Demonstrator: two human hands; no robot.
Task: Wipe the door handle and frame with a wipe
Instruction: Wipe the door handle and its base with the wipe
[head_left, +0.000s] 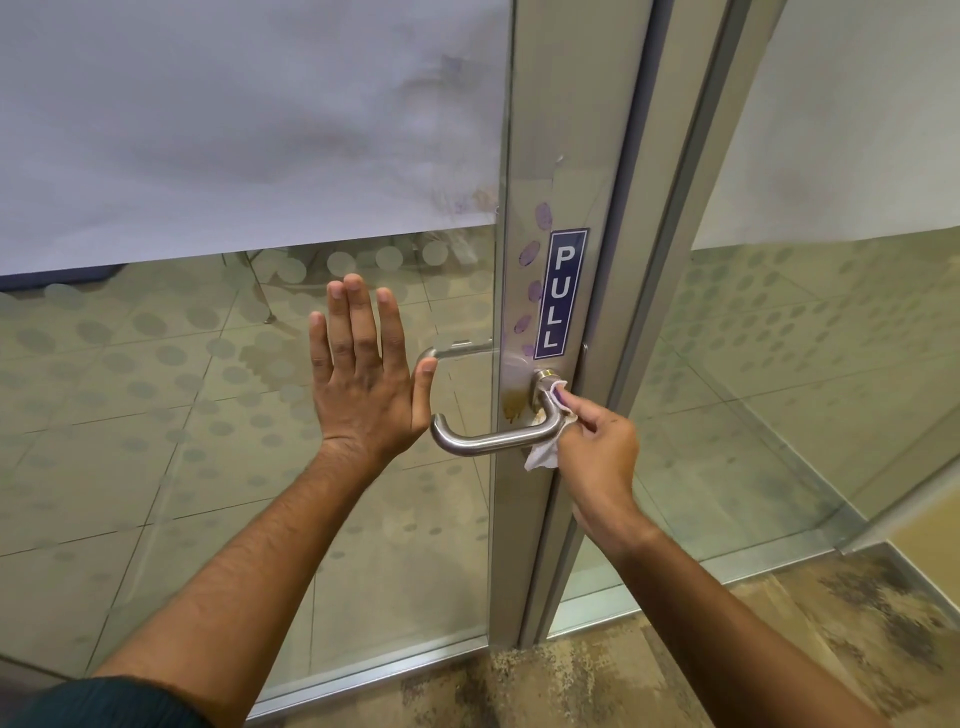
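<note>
A brushed-steel lever door handle (483, 441) juts from the aluminium door frame (561, 156) of a glass door. My right hand (597, 447) pinches a white wipe (543, 454) and presses it against the handle's neck near its round base (545, 376). Brownish stains sit on the frame beside the base, and purple fingerprint smudges (530, 254) run up the frame left of a blue PULL sticker (561, 293). My left hand (363, 369) lies flat on the glass, fingers spread, just left of the handle.
The glass panel (208, 415) carries frosted dots and a frosted upper band. A second glass panel (805, 364) stands to the right past the frame's gap. Mottled brown carpet (675, 649) covers the floor on my side; tiles show beyond the glass.
</note>
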